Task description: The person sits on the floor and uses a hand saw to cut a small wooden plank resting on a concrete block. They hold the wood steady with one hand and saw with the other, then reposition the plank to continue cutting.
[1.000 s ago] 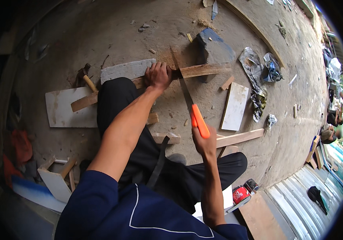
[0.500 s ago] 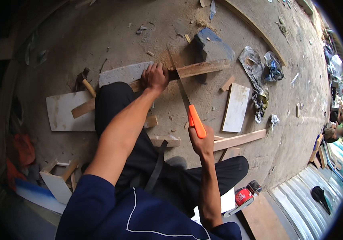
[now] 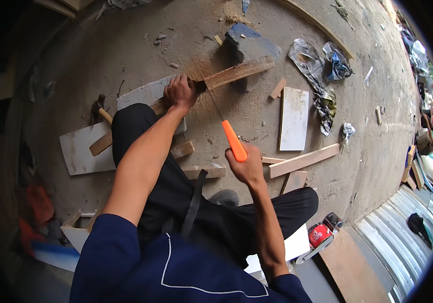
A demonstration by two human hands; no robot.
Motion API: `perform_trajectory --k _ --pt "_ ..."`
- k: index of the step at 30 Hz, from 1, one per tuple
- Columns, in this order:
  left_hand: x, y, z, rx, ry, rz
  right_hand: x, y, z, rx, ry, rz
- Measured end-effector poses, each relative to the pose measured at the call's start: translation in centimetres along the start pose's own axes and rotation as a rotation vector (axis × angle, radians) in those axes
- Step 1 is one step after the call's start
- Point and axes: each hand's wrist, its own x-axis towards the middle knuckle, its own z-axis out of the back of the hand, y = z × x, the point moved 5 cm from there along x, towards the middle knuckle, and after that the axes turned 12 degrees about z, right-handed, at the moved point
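We are sawing a rough wooden plank [image 3: 236, 73] on a dusty concrete floor [image 3: 140, 45].

Our left hand [image 3: 180, 93] is pressing down, fingers curled closed over the plank where it is resting on a grey slab [image 3: 140, 93], its far end lying against a dark stone block [image 3: 249, 45]. Our right hand [image 3: 249, 166] is gripping tight the smooth orange handle of a handsaw [image 3: 232, 141]; its thin blade is running up to the plank beside the left hand. Offcuts, a white board [image 3: 293, 118] and crumpled plastic wrap [image 3: 317, 70] are lying about.
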Motion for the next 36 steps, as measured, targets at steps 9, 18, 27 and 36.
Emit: perform_trajectory --k 9,18,27,36 --pt "0.8 -1.2 0.4 -0.017 0.005 -0.027 2.5 -0.2 -0.3 -0.02 -0.026 0.02" --pt "1.0 -1.1 1.7 -0.024 0.011 -0.001 -5.3 1.3 1.7 0.035 0.012 -0.049" --pt "0.5 -0.7 1.1 0.001 0.027 -0.005 -0.5 -0.3 -1.1 0.053 -0.081 -0.017" --pt "1.4 -1.3 1.0 -0.025 -0.005 -0.056 -1.6 -1.3 -2.5 0.044 -0.162 0.059"
